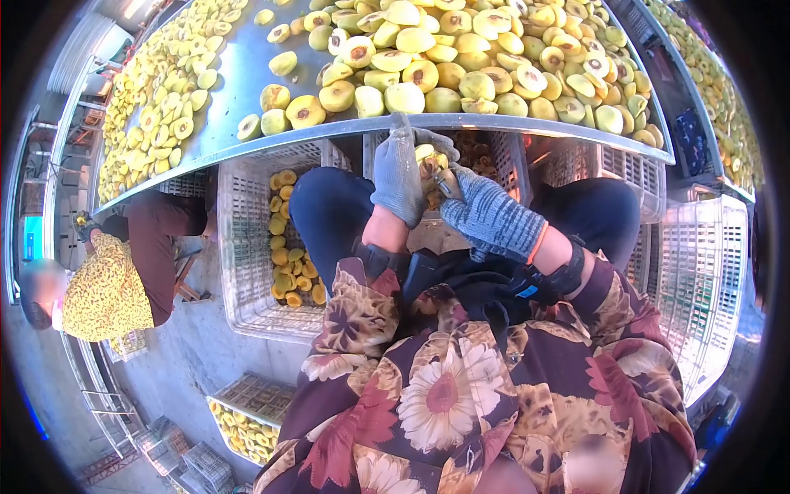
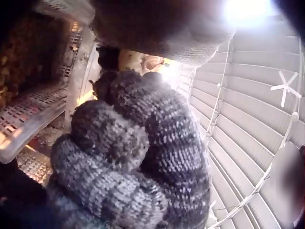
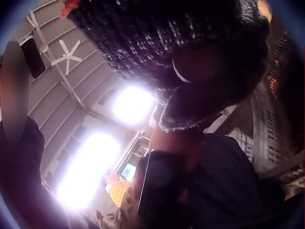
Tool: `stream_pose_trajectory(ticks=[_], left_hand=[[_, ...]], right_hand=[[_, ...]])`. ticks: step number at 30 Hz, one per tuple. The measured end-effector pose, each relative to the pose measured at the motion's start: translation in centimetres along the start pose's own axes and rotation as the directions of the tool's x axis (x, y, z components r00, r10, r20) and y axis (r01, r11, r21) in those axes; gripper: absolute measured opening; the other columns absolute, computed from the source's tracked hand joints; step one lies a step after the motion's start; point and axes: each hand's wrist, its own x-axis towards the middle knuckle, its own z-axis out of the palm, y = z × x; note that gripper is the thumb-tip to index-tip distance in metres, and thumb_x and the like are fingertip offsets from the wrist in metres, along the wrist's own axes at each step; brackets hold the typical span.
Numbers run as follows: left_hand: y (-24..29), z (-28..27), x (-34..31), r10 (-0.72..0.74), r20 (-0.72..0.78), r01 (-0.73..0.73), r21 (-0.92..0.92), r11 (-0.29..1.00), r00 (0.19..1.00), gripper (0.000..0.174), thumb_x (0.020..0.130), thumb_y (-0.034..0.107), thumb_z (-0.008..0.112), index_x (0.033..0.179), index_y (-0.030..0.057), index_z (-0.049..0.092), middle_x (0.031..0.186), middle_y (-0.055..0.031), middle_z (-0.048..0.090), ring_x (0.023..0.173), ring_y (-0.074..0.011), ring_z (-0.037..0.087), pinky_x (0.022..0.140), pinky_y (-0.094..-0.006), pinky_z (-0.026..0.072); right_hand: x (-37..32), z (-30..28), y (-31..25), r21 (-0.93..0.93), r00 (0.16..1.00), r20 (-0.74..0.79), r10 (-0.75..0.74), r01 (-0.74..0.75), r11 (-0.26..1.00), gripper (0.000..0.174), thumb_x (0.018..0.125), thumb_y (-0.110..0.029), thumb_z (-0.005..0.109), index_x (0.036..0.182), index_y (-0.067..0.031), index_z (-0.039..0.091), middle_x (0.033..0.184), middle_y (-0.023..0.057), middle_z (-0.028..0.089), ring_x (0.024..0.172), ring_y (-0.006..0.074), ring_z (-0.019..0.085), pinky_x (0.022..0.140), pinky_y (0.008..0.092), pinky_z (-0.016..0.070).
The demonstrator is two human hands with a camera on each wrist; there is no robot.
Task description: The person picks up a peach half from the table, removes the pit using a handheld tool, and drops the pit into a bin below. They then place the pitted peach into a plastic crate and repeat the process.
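Observation:
In the head view the gloved left hand (image 1: 398,177) holds a yellow-green fruit half (image 1: 426,158) just below the table's edge. The right hand (image 1: 495,216), in a striped knit glove, has its fingers curled round a small tool (image 1: 448,183) that touches the fruit. Close in front in the left wrist view are the curled fingers of the right hand (image 2: 128,157), with a bit of the fruit (image 2: 138,62) behind them. Dark knit glove fills the top of the right wrist view, where the fruit and tool cannot be made out.
Halved fruit (image 1: 461,58) is heaped on the metal table (image 1: 239,70). A crate (image 1: 247,309) of fruit halves stands left of the knees, another crate (image 1: 699,272) at right. Between the knees, below the hands, is a crate of dark pieces (image 1: 477,156). Another person (image 1: 115,280) sits at far left.

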Motion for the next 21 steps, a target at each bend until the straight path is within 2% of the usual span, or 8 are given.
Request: stream_pose_trajectory(ticks=[3,7,9,12,16,17,19,21], left_hand=[[0.4,0.3,-0.5,0.179,0.034,-0.182,0.143,0.973,0.983,0.076,0.096,0.060,0.026,0.079,-0.0042,0.064,0.072,-0.0137,0.066,0.065,-0.0205,0.064,0.064,-0.0294,0.0537],[0.0,0.6,-0.2,0.064,-0.001,-0.064,-0.042,0.997,0.998,0.077,0.097,0.059,0.025,0.077,-0.0043,0.064,0.071,-0.0133,0.065,0.064,-0.0209,0.064,0.063,-0.0297,0.0533],[0.4,0.6,-0.4,0.024,-0.006,-0.024,-0.040,0.999,1.000,0.078,0.097,0.059,0.025,0.075,-0.0045,0.064,0.070,-0.0131,0.065,0.063,-0.0211,0.064,0.063,-0.0296,0.0532],[1.0,0.1,-0.1,-0.149,0.075,0.148,0.021,0.989,0.986,0.078,0.097,0.060,0.025,0.073,-0.0042,0.064,0.070,-0.0131,0.065,0.062,-0.0206,0.063,0.062,-0.0291,0.0532],[2.0,0.0,-0.2,-0.158,0.112,0.138,0.163,0.977,0.981,0.078,0.096,0.061,0.027,0.071,-0.0043,0.063,0.068,-0.0132,0.064,0.061,-0.0208,0.063,0.061,-0.0297,0.0538],[1.7,-0.1,0.0,-0.174,0.102,0.158,0.147,0.976,0.979,0.078,0.095,0.062,0.028,0.071,-0.0042,0.063,0.067,-0.0132,0.064,0.061,-0.0208,0.063,0.060,-0.0301,0.0540],[1.8,0.1,-0.1,-0.182,0.080,0.174,0.095,0.980,0.980,0.077,0.095,0.062,0.030,0.070,-0.0041,0.062,0.065,-0.0131,0.063,0.058,-0.0209,0.063,0.056,-0.0305,0.0541],[2.3,0.8,-0.6,-0.169,0.054,0.168,0.017,0.986,0.984,0.075,0.094,0.061,0.033,0.068,-0.0039,0.062,0.062,-0.0128,0.062,0.053,-0.0212,0.062,0.051,-0.0306,0.0540]], right_hand=[[0.0,-1.2,0.3,-0.169,0.967,0.176,-0.187,0.217,0.961,0.032,0.084,-0.014,0.056,0.112,0.0018,0.052,0.094,0.0183,0.060,0.085,0.0370,0.060,0.077,0.0422,0.0487],[0.1,-2.1,1.7,-0.521,0.745,0.467,-0.477,0.667,0.532,0.024,0.085,-0.017,0.057,0.102,0.0014,0.056,0.089,0.0147,0.059,0.083,0.0324,0.060,0.073,0.0407,0.0482],[-0.1,-2.0,1.4,-0.419,0.864,0.339,-0.371,0.492,0.763,0.022,0.083,-0.016,0.058,0.098,0.0002,0.057,0.087,0.0135,0.057,0.084,0.0298,0.059,0.072,0.0400,0.0478],[-0.3,-2.0,-1.4,0.022,0.898,0.330,0.293,-0.317,0.948,0.021,0.079,-0.009,0.058,0.099,-0.0026,0.058,0.085,0.0148,0.055,0.086,0.0269,0.058,0.073,0.0399,0.0475],[0.0,-1.6,1.9,-0.067,0.913,0.347,-0.213,0.250,0.966,0.016,0.087,-0.007,0.054,0.102,-0.0022,0.058,0.084,0.0131,0.056,0.073,0.0248,0.059,0.067,0.0355,0.0483],[0.1,-1.7,2.5,-0.262,0.810,0.330,-0.485,0.572,0.777,0.015,0.089,-0.008,0.054,0.102,-0.0021,0.058,0.083,0.0118,0.056,0.070,0.0227,0.058,0.064,0.0330,0.0482],[-0.1,-2.1,2.9,-0.208,0.690,0.334,-0.642,0.719,0.663,0.014,0.090,-0.008,0.054,0.102,-0.0021,0.058,0.082,0.0087,0.056,0.064,0.0177,0.057,0.058,0.0283,0.0468],[-0.9,-2.6,2.2,0.329,0.818,0.401,-0.411,0.290,0.899,0.015,0.090,-0.009,0.055,0.103,-0.0026,0.058,0.079,0.0044,0.054,0.059,0.0122,0.054,0.051,0.0242,0.0432]])
